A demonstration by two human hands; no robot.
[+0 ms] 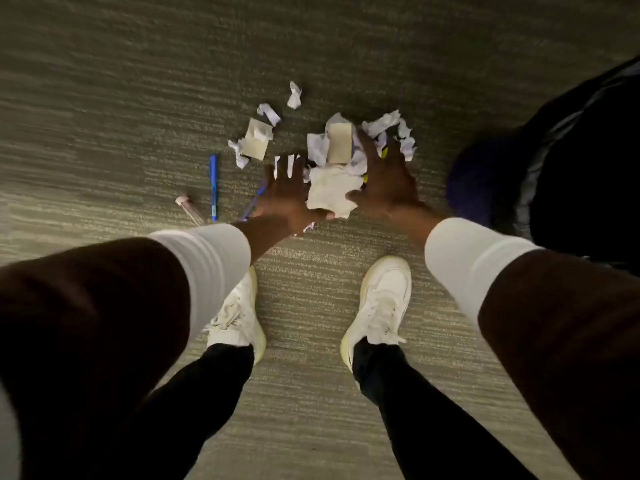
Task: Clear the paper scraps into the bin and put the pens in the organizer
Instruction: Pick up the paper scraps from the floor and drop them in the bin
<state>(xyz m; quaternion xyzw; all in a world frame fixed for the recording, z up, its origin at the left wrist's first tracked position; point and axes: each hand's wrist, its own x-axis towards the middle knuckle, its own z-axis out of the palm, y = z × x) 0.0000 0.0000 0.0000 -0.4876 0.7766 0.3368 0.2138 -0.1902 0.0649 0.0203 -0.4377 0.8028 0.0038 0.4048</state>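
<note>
Paper scraps lie on the carpet in front of me. The biggest heap of crumpled scraps (334, 188) sits between my two hands. My left hand (285, 195) presses its left side with fingers spread, and my right hand (384, 181) presses its right side, fingers spread over the paper. A smaller group of scraps (258, 138) lies to the upper left, and one loose scrap (294, 95) lies further away. A blue pen (213, 187) rests left of the hands. A second blue pen (254, 202) is partly hidden under my left hand. A clear pen (189, 209) lies beside my left sleeve.
A dark bin or bag (554, 174) stands at the right, close to my right arm. My two white shoes (384, 299) stand on the grey carpet (104, 98) just below the paper heap. Something yellow (384, 152) peeks out under my right hand.
</note>
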